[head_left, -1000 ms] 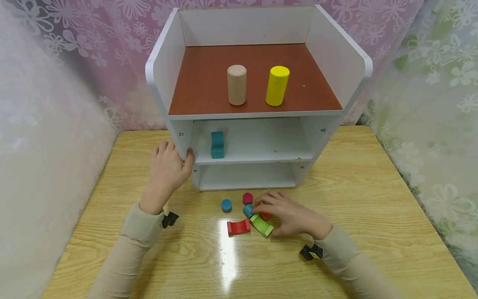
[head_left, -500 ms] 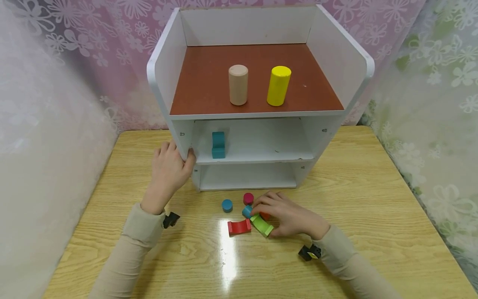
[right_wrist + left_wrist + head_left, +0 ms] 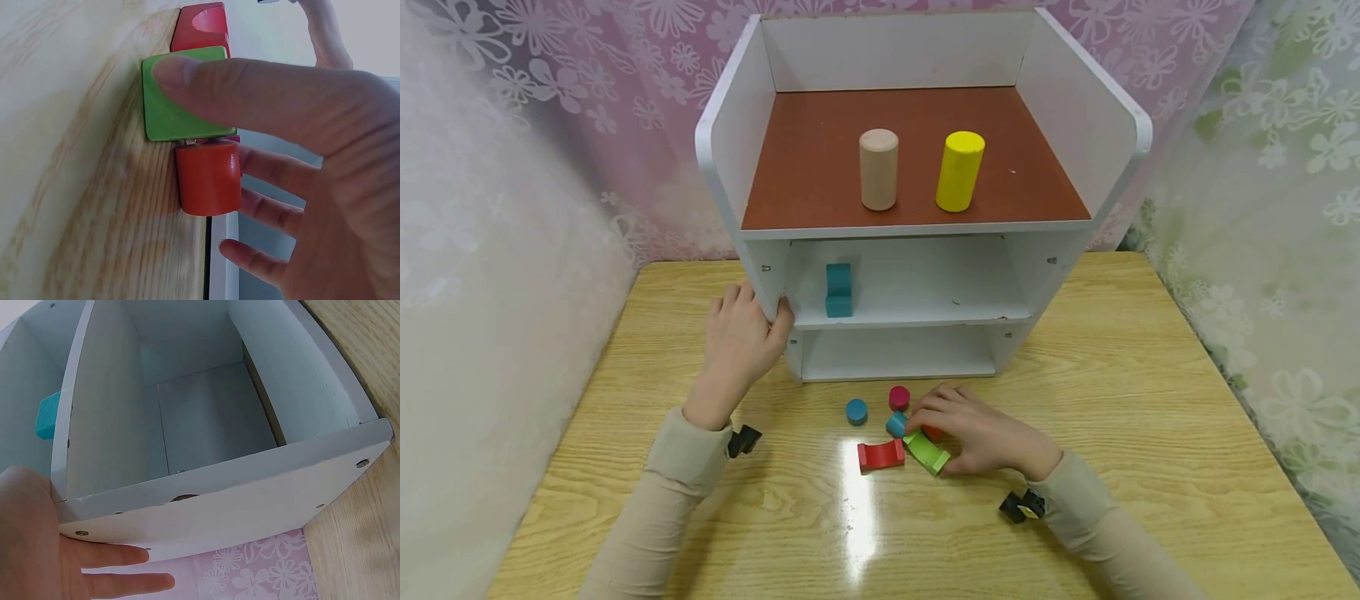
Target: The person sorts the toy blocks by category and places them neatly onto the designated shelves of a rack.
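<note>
My left hand (image 3: 737,354) grips the left side panel of a small white shelf unit (image 3: 895,327), thumb at the front edge and fingers along the outside. On the table, my right hand (image 3: 977,429) pinches a green curved-out block (image 3: 927,452); in the right wrist view the thumb presses the end of the green block (image 3: 187,112). An orange-red cylinder (image 3: 209,178) lies beside it, partly hidden by the hand in the head view. Close by are a blue cylinder (image 3: 897,424), a crimson cylinder (image 3: 898,397), another blue cylinder (image 3: 857,412) and a red curved-out block (image 3: 881,455).
A natural wood cylinder (image 3: 878,171) and a yellow cylinder (image 3: 959,172) stand on the unit's brown top. One teal block (image 3: 838,291) sits on the middle shelf at left. Flowered curtains (image 3: 550,108) hang around the wooden table (image 3: 775,533).
The blue cylinder by my right fingertips has shifted slightly left since a second ago. Both hands keep nearly the same place and hold.
</note>
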The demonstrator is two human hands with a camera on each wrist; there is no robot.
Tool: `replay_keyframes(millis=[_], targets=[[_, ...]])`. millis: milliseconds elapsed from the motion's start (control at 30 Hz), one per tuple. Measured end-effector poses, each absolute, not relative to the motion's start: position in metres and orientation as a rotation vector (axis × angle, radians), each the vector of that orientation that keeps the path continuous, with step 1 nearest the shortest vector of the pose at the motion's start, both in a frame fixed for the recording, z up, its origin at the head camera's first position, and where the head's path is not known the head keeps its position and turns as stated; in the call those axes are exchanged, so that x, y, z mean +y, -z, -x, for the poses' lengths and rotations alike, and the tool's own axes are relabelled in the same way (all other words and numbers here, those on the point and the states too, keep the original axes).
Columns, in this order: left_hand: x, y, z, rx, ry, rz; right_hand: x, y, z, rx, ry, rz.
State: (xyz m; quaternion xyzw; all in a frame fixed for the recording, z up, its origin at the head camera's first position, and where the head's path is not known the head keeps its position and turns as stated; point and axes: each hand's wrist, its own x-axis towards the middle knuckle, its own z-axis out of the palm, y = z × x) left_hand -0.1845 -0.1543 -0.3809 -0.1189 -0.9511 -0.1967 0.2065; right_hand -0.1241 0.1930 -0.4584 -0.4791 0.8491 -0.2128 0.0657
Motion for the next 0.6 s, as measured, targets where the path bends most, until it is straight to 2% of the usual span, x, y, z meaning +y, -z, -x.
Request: replay_keyframes(millis=[600], targets=[[-0.1546,0.3807,0.1840,-2.667,0.548,0.328,0.1888,0.4541,0.1210,2.515,0.671,1.345]])
